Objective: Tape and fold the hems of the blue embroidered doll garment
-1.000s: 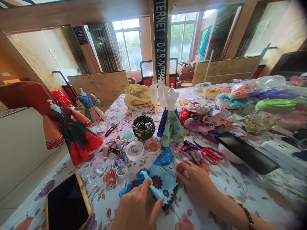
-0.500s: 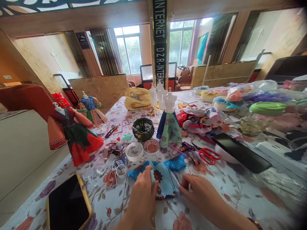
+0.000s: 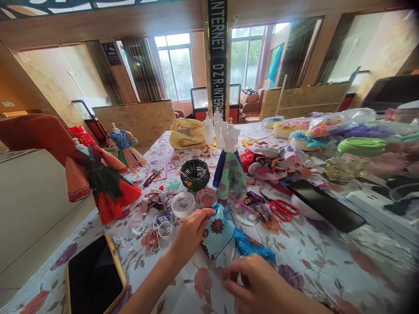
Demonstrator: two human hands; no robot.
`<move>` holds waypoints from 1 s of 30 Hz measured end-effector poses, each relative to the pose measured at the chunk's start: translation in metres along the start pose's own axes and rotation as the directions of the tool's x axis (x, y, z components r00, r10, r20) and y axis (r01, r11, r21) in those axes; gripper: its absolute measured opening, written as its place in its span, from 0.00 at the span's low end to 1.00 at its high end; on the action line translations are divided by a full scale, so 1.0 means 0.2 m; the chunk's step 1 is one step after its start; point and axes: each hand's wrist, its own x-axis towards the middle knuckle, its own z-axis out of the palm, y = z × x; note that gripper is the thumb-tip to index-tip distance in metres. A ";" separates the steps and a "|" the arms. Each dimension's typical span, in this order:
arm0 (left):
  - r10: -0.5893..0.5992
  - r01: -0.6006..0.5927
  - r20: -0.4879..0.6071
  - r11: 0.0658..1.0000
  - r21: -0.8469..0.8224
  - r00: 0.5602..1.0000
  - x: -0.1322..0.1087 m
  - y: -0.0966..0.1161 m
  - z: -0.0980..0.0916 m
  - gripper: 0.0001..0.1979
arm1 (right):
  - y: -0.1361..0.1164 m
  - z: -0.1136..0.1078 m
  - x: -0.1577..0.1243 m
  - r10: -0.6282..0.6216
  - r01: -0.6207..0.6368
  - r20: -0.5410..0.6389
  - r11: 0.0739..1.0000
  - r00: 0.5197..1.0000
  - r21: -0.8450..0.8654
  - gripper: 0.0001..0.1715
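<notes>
A small light-blue doll garment (image 3: 218,233) with dark red flower prints and bright blue dotted sleeves lies tilted on the flowered tablecloth. Its upper left edge is pinched by the fingers of my left hand (image 3: 191,229). Just below the garment, my right hand (image 3: 253,277) hovers apart from it, blurred, with loosely curled, separated fingers and nothing visible in them. Behind the garment stands a white doll dress form (image 3: 231,137) wearing a green and navy skirt (image 3: 231,176).
Red-handled scissors (image 3: 283,209) lie to the right, near a black tablet (image 3: 327,205). A white round dish (image 3: 182,205) and a dark woven basket (image 3: 195,175) sit beyond my left hand. A phone (image 3: 94,274) lies at left. Dressed doll forms stand farther left.
The garment has turned and shifted, with one sleeve now pointing down to the right. My left hand has moved to its upper edge; my right hand has come away, nearer to me.
</notes>
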 end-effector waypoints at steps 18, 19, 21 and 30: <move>0.511 -0.528 0.161 0.739 0.419 0.844 -0.36 0.16 0.18 0.15 | 0.25 -0.10 0.13 0.075 -0.124 -0.202 0.963 0.976 -0.240 0.17; 0.516 -0.534 0.178 0.712 0.455 0.838 -0.37 0.15 0.17 0.16 | 0.26 -0.10 0.14 0.074 -0.120 -0.193 0.964 0.978 -0.237 0.18; 0.519 -0.539 0.199 0.664 0.518 0.831 -0.38 0.14 0.16 0.19 | 0.28 -0.11 0.14 0.069 -0.108 -0.175 0.968 0.982 -0.228 0.19; 0.537 -0.504 0.195 0.520 0.689 0.821 -0.47 0.15 0.18 0.21 | 0.30 -0.16 0.15 0.069 -0.092 -0.119 0.975 0.990 -0.202 0.24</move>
